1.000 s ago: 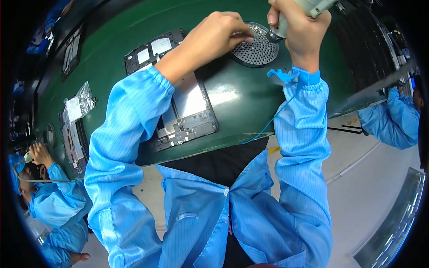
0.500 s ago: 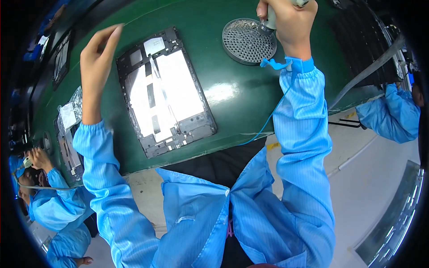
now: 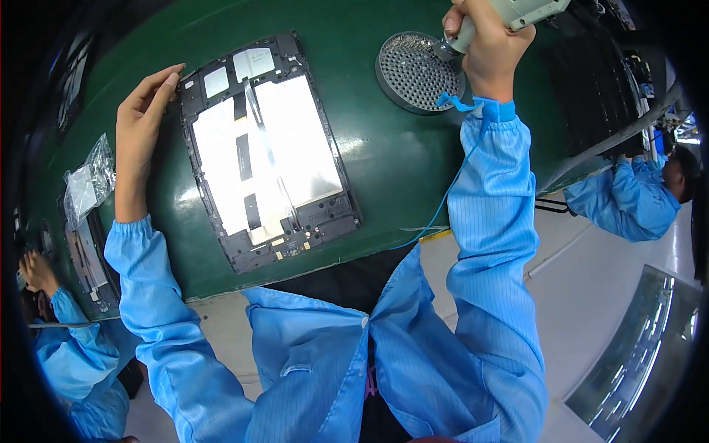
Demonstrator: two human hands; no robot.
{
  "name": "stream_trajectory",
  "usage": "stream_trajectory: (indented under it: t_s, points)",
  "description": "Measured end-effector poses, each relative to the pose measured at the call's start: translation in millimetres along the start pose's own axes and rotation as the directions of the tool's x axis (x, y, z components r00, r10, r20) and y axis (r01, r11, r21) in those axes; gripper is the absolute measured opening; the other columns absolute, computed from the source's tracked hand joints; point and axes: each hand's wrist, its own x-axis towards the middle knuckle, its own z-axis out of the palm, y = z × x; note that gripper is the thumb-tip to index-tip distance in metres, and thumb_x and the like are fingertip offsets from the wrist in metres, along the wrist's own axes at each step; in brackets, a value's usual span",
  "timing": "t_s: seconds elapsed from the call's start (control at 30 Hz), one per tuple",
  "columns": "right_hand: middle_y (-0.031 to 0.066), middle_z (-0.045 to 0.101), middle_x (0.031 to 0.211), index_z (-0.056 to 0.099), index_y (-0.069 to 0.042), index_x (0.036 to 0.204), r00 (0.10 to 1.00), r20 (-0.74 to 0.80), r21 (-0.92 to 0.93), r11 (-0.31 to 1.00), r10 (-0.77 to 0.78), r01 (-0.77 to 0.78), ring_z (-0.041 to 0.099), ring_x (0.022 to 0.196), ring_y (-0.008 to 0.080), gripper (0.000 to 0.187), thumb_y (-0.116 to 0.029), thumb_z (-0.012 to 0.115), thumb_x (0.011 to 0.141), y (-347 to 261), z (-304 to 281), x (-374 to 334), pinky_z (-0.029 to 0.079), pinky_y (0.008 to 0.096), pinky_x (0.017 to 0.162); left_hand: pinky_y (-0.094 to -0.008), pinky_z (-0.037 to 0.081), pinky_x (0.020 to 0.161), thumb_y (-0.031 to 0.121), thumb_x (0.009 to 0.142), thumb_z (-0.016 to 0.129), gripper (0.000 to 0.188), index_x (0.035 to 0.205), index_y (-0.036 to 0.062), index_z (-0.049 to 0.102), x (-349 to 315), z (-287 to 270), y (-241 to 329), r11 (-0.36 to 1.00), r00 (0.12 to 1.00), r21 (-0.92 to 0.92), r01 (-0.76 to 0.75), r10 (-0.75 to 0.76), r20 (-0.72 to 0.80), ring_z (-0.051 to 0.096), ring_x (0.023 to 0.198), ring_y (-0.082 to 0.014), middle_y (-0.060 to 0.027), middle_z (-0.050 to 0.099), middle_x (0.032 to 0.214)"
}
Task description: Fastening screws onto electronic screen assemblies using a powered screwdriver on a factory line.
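An opened tablet (image 3: pixel 210 129) with a black frame, bright silver panels and a ribbon cable lies tilted on the green table in front of me. My left hand (image 3: pixel 142 111) is at its far left corner, thumb and forefinger closed on the edge there. Farther right, my right hand (image 3: pixel 491 52) grips a pale grey-green electric screwdriver (image 3: pixel 521 10). The screwdriver's metal nose (image 3: pixel 446 49) is over the round perforated screw tray (image 3: pixel 413 77), where small screws lie toward the far side. The driver's tip is too small to make out. A blue wrist strap (image 3: pixel 496 111) circles my right wrist.
Another opened tablet (image 3: pixel 87 258) and a clear plastic bag (image 3: pixel 100 170) lie at the left. Dark stacked parts (image 3: pixel 591 88) and a grey hose (image 3: pixel 628 140) are at the right. Co-workers in blue sit left and right. A blue cord (image 3: pixel 450 188) runs from my wrist past the table edge.
My left hand has come down from above the table to the tablet's far left corner. My right hand still holds the screwdriver at the tray. The whole view has shifted slightly.
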Motion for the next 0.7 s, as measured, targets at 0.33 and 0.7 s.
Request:
stream_trajectory:
  t_s: [0.33, 0.7]
  points:
    - [0.0162, 0.073, 0.092, 0.066, 0.005, 0.105, 1.000, 0.012, 0.048, 0.998, 0.028, -0.029, 0.058, 0.052, 0.0123, 0.025, 0.004, 0.056, 0.082, 7, 8, -3, 0.047, 0.0249, 0.047, -0.0216, 0.046, 0.092, 0.016, 0.096, 0.068, 0.025, 0.115, -0.0001, 0.072, 1, 0, -3, 0.995, 0.999, -0.104, -0.005, 0.011, 0.052, 0.063, 0.098, -0.0087, -0.0039, 0.072, 0.104]
    - [0.0162, 0.073, 0.090, 0.066, 0.005, 0.104, 0.999, 0.033, 0.002, 1.000, 0.003, -0.003, 0.057, 0.051, 0.0125, 0.025, 0.003, 0.056, 0.081, 6, 8, -6, 0.047, 0.0246, 0.047, -0.0219, 0.046, 0.092, 0.017, 0.095, 0.069, 0.026, 0.115, -0.0003, 0.072, 2, -1, -4, 0.996, 0.999, -0.091, 0.014, -0.010, 0.040, 0.063, 0.097, -0.0093, -0.0044, 0.072, 0.104]
